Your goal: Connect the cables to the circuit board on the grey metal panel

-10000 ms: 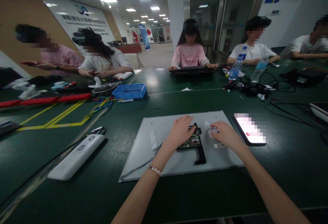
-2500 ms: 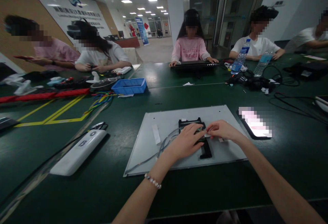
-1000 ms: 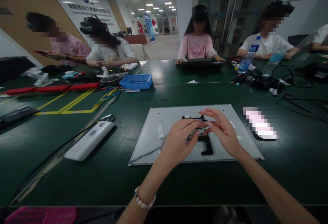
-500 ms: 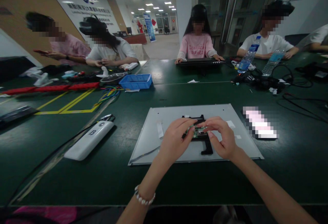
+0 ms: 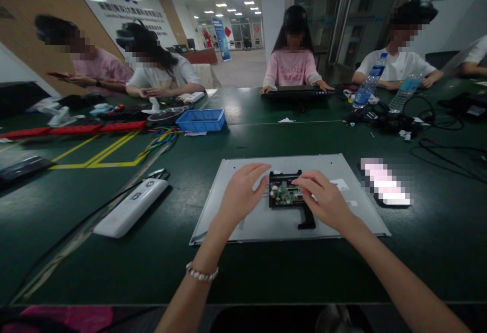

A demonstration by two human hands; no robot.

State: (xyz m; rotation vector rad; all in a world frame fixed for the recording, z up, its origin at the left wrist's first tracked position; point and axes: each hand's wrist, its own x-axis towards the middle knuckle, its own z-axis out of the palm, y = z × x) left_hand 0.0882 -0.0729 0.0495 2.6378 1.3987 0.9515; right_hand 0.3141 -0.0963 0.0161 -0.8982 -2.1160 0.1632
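Circuit board [image 5: 283, 196] more exposed, left grip [image 5: 243, 190] shifted left

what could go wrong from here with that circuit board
The bare right hand is at the right end of the circuit board, so a small part might get bent or zapped by static. The left hand does not appear to grip the board, so a push might shift it. The phone lies close beside the panel and might get bumped.
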